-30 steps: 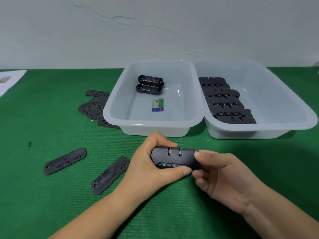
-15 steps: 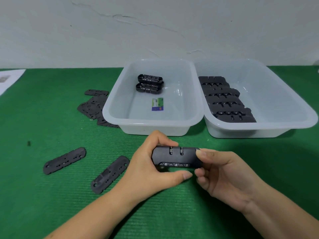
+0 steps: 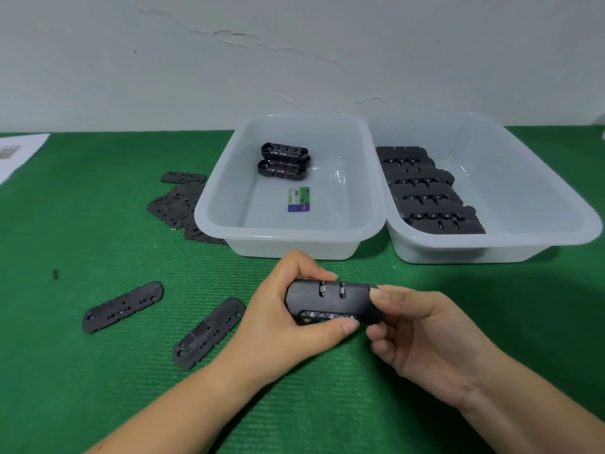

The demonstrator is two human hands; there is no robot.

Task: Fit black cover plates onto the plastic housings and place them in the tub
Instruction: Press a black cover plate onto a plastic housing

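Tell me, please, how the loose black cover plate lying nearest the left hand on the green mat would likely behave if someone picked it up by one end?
The cover plate looks thin, flat and pierced with holes, so it is probably light. It keeps a straight shape on the mat, so likely stiff rather than floppy. Lying flat, it should not roll or tip.

Cracked white wall (image 3: 294, 54) behind, green ribbed mat (image 3: 98, 388) over the table, even indoor light
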